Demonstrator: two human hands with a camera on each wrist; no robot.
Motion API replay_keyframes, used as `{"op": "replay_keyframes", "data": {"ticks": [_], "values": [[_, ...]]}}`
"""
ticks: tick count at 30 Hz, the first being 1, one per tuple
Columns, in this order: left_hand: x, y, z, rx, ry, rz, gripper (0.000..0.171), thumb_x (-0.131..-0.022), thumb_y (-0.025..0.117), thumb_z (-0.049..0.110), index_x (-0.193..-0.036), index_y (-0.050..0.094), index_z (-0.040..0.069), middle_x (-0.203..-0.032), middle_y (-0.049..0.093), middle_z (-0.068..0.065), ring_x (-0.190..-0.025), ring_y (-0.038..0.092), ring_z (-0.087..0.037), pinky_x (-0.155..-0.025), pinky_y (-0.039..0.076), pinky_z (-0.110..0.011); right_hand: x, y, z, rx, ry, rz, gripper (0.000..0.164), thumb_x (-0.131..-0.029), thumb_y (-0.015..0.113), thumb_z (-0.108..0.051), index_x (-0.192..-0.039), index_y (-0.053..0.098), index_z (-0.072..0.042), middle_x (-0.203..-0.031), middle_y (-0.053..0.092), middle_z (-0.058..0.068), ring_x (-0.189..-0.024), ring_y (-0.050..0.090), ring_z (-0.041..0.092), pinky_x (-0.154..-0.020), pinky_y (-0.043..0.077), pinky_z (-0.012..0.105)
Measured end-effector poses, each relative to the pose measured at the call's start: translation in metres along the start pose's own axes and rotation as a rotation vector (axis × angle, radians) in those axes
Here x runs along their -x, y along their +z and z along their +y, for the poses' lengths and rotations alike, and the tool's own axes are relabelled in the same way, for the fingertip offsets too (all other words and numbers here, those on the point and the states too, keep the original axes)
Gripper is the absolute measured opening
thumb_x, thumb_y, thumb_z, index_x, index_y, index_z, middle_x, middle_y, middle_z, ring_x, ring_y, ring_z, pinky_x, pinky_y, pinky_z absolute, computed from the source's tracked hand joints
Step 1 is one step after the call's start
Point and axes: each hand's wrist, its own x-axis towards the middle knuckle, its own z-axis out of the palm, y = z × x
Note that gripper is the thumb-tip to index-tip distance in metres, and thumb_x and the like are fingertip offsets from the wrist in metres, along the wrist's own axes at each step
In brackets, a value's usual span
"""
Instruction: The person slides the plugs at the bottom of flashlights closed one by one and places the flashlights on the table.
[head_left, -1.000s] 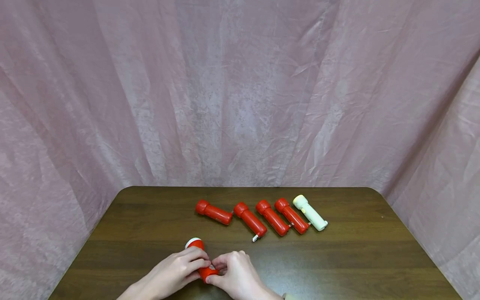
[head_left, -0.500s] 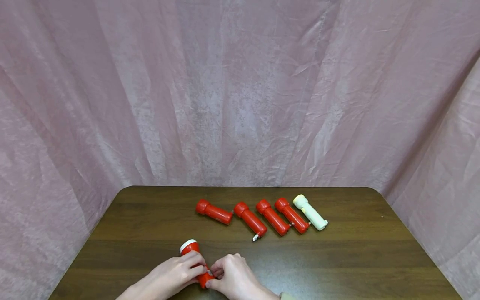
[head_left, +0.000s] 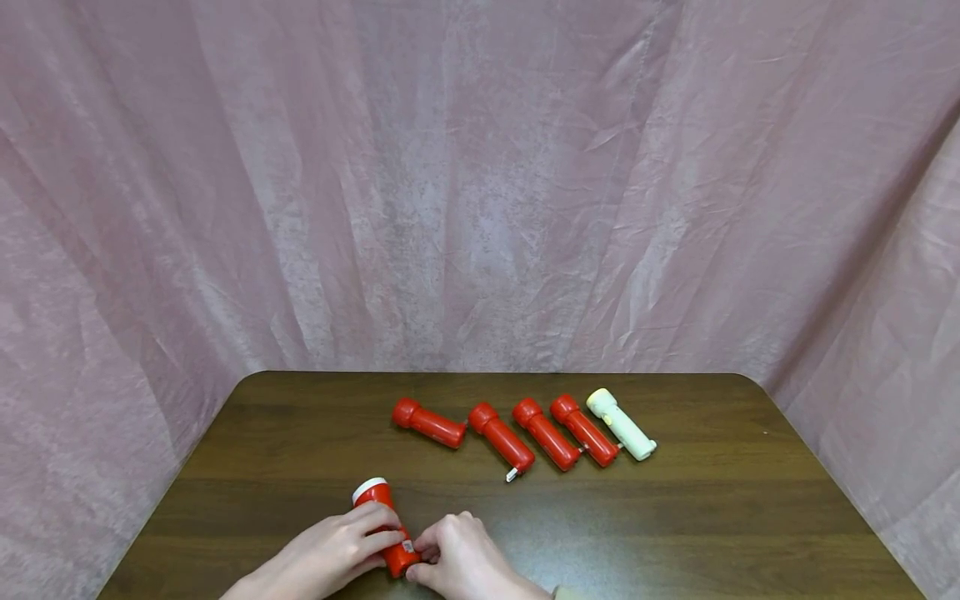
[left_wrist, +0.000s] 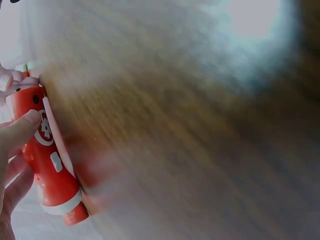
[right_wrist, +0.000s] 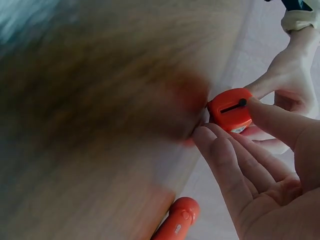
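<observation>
Flashlight [head_left: 397, 558], red with a white rim, is lying slantwise between the person's two hands near the front of the brown table [head_left: 675, 517], its wide head pointing away from the person. The left hand [head_left: 330, 546] is gripping its body from the side; in the left wrist view the thumb is pressing on the barrel beside a round white emblem, while other fingers are curling around underneath. The right hand [head_left: 465, 554] is resting at the tail: its thumb is touching the end face next to a black knob set in a dark slot, and its fingers are extending loosely past the side, spread away from the thumb; whether their tips are touching the barrel, I cannot tell. Farther back, a first red flashlight [head_left: 429, 425] is lying at a flatter angle, followed to the right by a second red flashlight [head_left: 501, 439] whose white tab is jutting from its tail, a third red flashlight [head_left: 546, 435], a fourth red flashlight [head_left: 585, 431] and a pale green flashlight [head_left: 621, 425]. Behind the table a pinkish curtain [head_left: 480, 183] is hanging in folds
</observation>
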Motion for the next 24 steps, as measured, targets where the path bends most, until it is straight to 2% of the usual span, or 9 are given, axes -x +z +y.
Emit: {"op": "replay_keyframes", "data": {"ticks": [4,9,14,18,24], "values": [[0.004,-0.002,-0.002,-0.010,-0.010,-0.011,0.038,-0.076,0.088,0.022,-0.110,0.071,0.024,-0.109,0.067,0.016,-0.104,0.063,-0.001,-0.089,0.050,-0.009,-0.001,0.001,-0.002,0.013,-0.013,-0.019,0.010,-0.081,0.087,-0.024,-0.091,0.086,-0.027,-0.067,0.075,-0.018,-0.058,0.042,-0.015,-0.053,0.032,0.004],[0.009,-0.005,-0.004,-0.019,-0.003,-0.020,0.043,-0.074,0.090,0.025,-0.114,0.072,0.022,-0.114,0.069,0.015,-0.109,0.065,-0.005,-0.095,0.051,-0.012,-0.003,0.003,-0.006,0.034,-0.008,-0.037,0.012,-0.082,0.087,-0.025,-0.094,0.086,-0.026,-0.071,0.077,-0.017,-0.061,0.048,-0.015,-0.057,0.033,0.006],[0.017,-0.010,-0.007,-0.031,-0.029,-0.039,0.053,-0.076,0.088,0.044,-0.120,0.074,0.017,-0.122,0.071,0.009,-0.116,0.067,-0.012,-0.102,0.050,-0.016,-0.005,0.006,-0.009,0.043,-0.004,-0.036,0.012,-0.082,0.086,-0.026,-0.094,0.086,-0.027,-0.067,0.075,-0.018,-0.059,0.046,-0.013,-0.054,0.032,0.007],[0.021,-0.011,-0.008,-0.028,-0.068,-0.033,0.056,-0.078,0.085,0.056,-0.119,0.075,0.018,-0.124,0.070,0.007,-0.115,0.066,-0.010,-0.099,0.050,-0.015,-0.007,0.007,-0.011,0.061,-0.023,-0.037,0.013,-0.082,0.086,-0.026,-0.095,0.086,-0.028,-0.065,0.073,-0.017,-0.057,0.042,-0.013,-0.054,0.030,0.007],[0.022,-0.011,-0.012,-0.054,-0.064,-0.001,0.045,-0.078,0.089,0.048,-0.112,0.076,0.021,-0.119,0.069,0.009,-0.110,0.064,-0.006,-0.091,0.054,-0.016,-0.009,0.010,-0.015,0.045,-0.020,-0.046,0.019,-0.083,0.086,-0.025,-0.102,0.086,-0.025,-0.077,0.078,-0.016,-0.062,0.048,-0.015,-0.054,0.034,0.004]]}}
